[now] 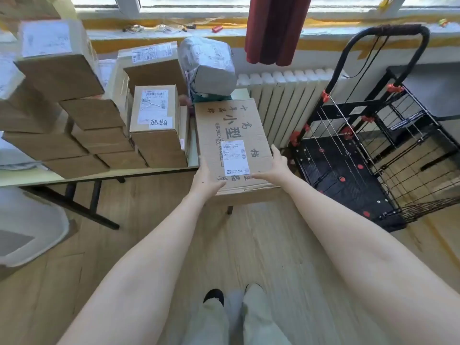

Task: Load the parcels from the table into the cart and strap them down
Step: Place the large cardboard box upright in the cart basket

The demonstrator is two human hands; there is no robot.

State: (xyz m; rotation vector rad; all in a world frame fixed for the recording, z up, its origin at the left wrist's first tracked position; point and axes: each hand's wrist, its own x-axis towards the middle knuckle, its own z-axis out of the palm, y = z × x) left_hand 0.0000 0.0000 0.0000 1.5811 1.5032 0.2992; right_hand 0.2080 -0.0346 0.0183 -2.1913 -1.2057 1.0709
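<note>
Cardboard in plain brown makes up the large box (231, 125), which lies at the right end of the table (99, 176), its near end jutting past the table's edge. A white label is stuck on its top. The left hand (206, 176) presses flat against the box's left side and the right hand (276, 165) against its right side, fingers straight, thumbs spread over the near top edge. Stacked parcels (154, 120) fill the table to the left, and a grey wrapped parcel (209, 63) sits just behind the box. To the right, the black wire cart (336, 170) stands on the floor, well apart from the box, beside a white radiator (286, 100).
</note>
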